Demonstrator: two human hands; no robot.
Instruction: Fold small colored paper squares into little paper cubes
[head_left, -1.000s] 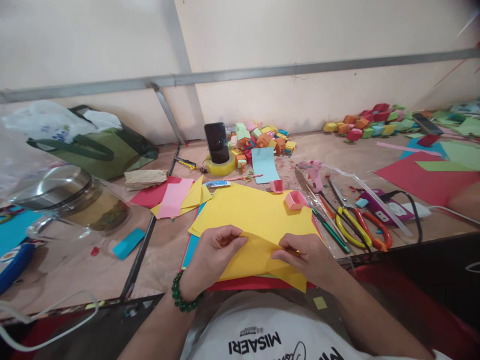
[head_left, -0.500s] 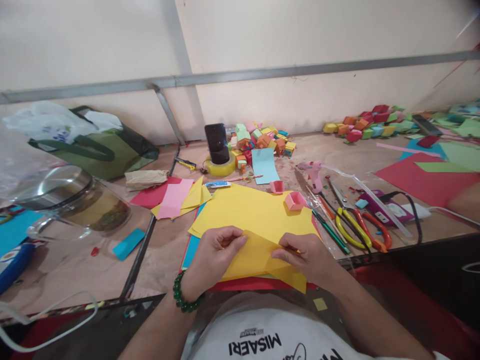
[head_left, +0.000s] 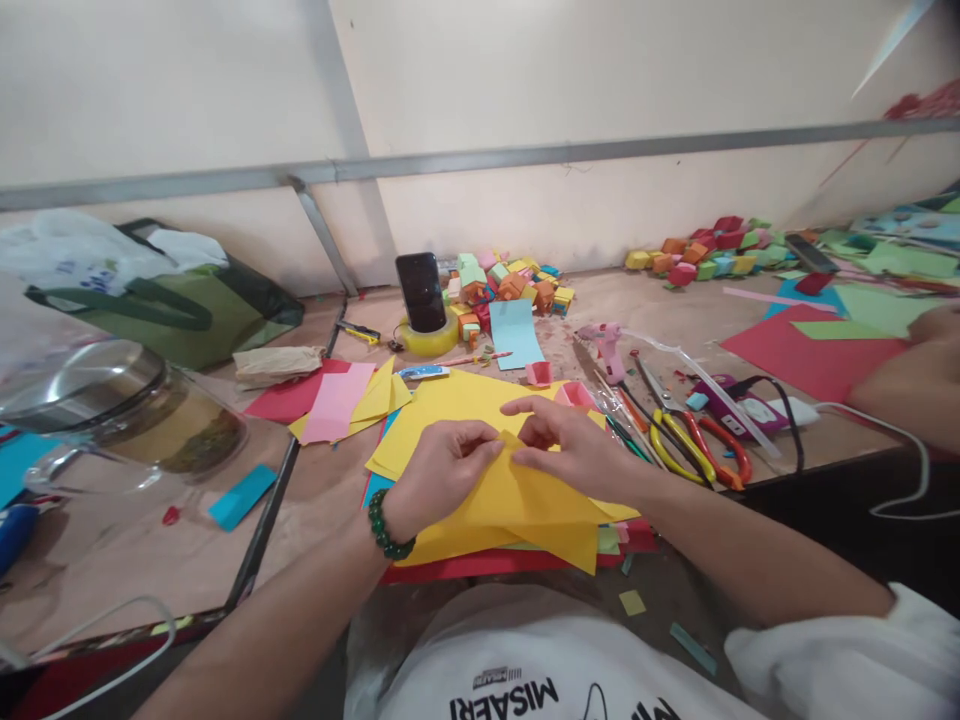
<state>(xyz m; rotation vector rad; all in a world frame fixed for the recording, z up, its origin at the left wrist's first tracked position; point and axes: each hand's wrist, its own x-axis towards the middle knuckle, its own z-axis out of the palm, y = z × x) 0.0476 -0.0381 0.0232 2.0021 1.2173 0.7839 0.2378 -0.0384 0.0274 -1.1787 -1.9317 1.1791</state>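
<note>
Yellow sheet (head_left: 525, 500), top corner in grip of left hand (head_left: 442, 468)

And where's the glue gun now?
The pink glue gun lies right of centre in the head view, between the light blue paper and the scissors.

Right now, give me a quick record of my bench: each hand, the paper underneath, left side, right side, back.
Left hand: pinching yellow sheet
Right hand: open beside the pinch, contact unclear
Underneath: yellow stack
Left side: lidded glass mug
Right side: pink glue gun
Back: phone propped in yellow ring, folded paper pieces alongside
</note>
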